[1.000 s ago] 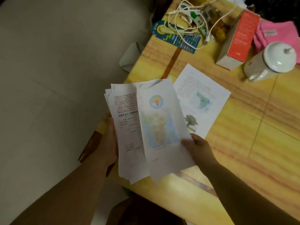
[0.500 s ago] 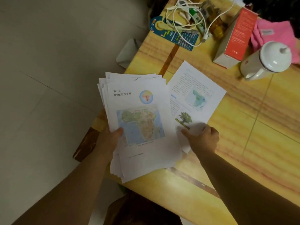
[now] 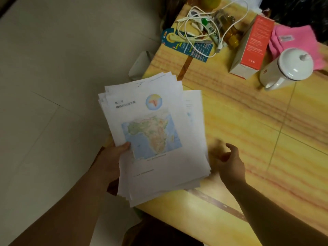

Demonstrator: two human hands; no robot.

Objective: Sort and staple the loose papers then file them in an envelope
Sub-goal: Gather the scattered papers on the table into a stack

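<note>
A fanned stack of printed papers (image 3: 159, 174) hangs over the near-left corner of the yellow table (image 3: 248, 130). Its top page shows a map of Africa and a small globe. My left hand (image 3: 111, 160) grips the stack at its left edge, thumb on the top page. One more sheet (image 3: 195, 110) shows as a narrow strip along the stack's right side, mostly covered. My right hand (image 3: 229, 162) hovers just right of the stack, blurred, with fingers loosely spread and holding nothing. No stapler or envelope is in view.
At the back of the table lie a tangle of white cable (image 3: 200, 27) on a blue card (image 3: 186, 45), an amber bottle (image 3: 230, 32), a red-and-white box (image 3: 252, 47), pink cloth (image 3: 298, 39) and a white lidded mug (image 3: 291, 68). Tiled floor lies to the left.
My right hand laid the map page on the stack, then took the loose sheet on the table. That sheet now sits at the stack's right side, and the hand has come off it.
</note>
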